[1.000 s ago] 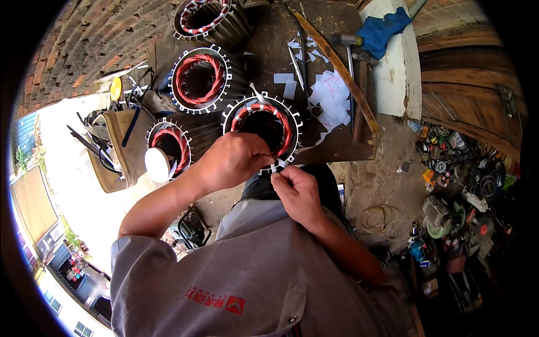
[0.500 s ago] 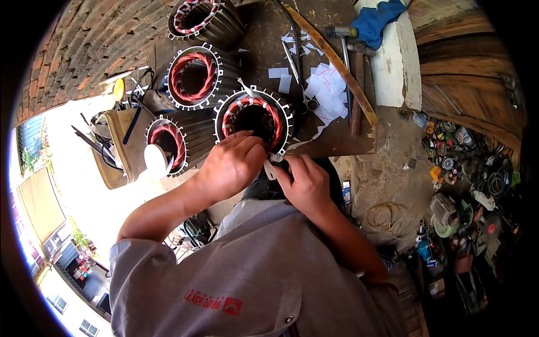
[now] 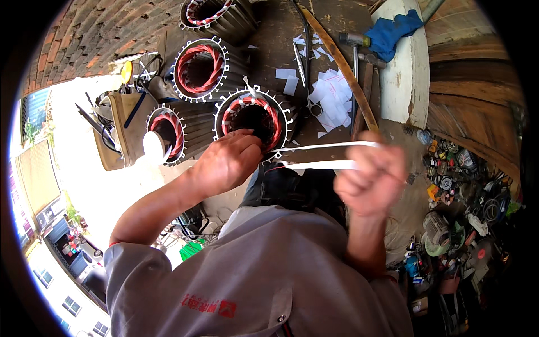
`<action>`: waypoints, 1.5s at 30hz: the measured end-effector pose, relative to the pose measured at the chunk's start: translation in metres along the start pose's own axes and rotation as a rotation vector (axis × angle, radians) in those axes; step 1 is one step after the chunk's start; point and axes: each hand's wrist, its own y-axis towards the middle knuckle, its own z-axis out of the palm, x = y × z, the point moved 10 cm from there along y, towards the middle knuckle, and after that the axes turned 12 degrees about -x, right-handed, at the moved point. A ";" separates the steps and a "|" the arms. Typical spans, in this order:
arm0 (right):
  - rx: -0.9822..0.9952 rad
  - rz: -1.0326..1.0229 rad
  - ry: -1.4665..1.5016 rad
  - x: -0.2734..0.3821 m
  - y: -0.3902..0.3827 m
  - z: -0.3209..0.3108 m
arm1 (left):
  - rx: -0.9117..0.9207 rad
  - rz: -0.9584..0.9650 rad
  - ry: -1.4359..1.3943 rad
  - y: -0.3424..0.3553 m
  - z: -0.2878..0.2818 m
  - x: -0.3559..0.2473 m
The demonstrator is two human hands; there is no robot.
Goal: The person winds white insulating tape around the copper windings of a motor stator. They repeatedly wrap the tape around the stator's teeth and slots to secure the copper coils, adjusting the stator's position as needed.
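White tape (image 3: 323,165) is stretching from the near side of the red-wound stator (image 3: 274,121) to my right hand (image 3: 370,177), blurred but clenching it. My left hand (image 3: 230,160) is curling over the stator's near left edge; whether it's pinching anything, I cannot tell. White paper pieces (image 3: 331,100) are lying far right.

Person wears a grey short-sleeved shirt (image 3: 236,258), lower centre of frame. Red print (image 3: 210,306) across it: square logo (image 3: 227,309) plus lettering. Right of that, fabric tab (image 3: 283,300) with round metal snap (image 3: 282,319). Loose sleeve (image 3: 137,267) lower left. Dark trousers (image 3: 281,185) mid-frame. Hands (image 3: 227,162) and forearms (image 3: 157,208) bare.
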 end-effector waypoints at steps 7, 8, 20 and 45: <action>-0.317 -0.604 -0.622 0.074 -0.001 -0.018 | -0.009 -0.189 -0.103 -0.004 -0.003 0.014; -0.442 -0.727 -0.746 0.085 -0.004 -0.017 | -0.011 -0.249 -0.146 -0.006 -0.002 0.019; -0.363 0.036 -1.486 0.021 0.048 0.034 | -0.111 -0.173 -0.136 -0.009 0.003 0.012; 0.192 0.089 -2.273 0.008 -0.066 0.086 | -0.834 -0.545 -0.208 -0.080 -0.045 -0.048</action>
